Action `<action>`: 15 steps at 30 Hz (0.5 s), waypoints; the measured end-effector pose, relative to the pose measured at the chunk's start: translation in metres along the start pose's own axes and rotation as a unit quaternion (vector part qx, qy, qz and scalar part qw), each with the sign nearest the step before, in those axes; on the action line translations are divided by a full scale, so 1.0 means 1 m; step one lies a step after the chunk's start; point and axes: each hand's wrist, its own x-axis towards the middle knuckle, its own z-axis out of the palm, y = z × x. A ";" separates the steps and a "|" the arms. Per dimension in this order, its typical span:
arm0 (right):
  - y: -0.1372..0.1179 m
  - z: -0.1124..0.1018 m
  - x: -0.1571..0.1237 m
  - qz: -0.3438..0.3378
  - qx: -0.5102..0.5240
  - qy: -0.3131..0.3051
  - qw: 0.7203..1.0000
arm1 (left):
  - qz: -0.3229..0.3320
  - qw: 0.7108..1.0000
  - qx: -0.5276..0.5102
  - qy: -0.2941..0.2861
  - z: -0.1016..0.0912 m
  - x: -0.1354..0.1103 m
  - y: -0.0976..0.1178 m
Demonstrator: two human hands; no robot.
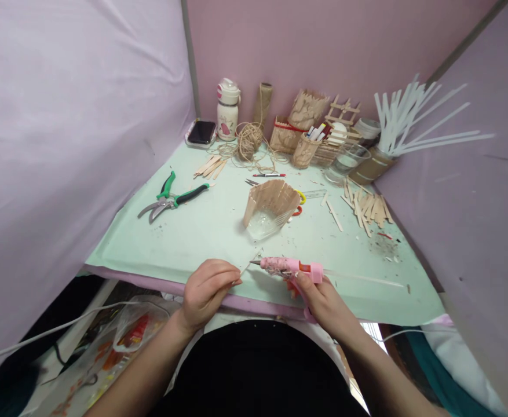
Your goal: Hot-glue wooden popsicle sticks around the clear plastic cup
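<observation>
My right hand [323,301] grips a pink glue gun [289,267] near the table's front edge, its nozzle pointing left. A white glue stick [366,279] trails from the gun's back toward the right. My left hand [208,289] pinches a thin wooden stick [251,260], whose tip meets the gun's nozzle. Further back, in the middle of the pale green table [184,231], a clear plastic bowl [271,207] lies on its side, its wall clad in upright wooden sticks.
Green-handled pruning shears [171,198] lie at left. Loose wooden sticks [369,208] are scattered at right. Along the back stand a phone [201,132], a bottle [227,110], a twine ball [249,141], stick-built holders [299,130] and a jar of white strips [393,139]. Fabric walls close in on both sides.
</observation>
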 end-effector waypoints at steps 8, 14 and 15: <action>0.002 -0.001 0.000 0.009 -0.018 0.003 1.000 | -0.003 1.000 -0.004 0.006 0.001 0.000 0.001; 0.004 -0.005 0.002 0.017 -0.025 0.031 0.999 | -0.005 1.000 -0.002 0.002 0.000 0.000 0.001; 0.005 -0.006 0.003 0.021 -0.027 0.033 0.999 | -0.004 1.000 0.000 0.001 0.000 0.000 0.000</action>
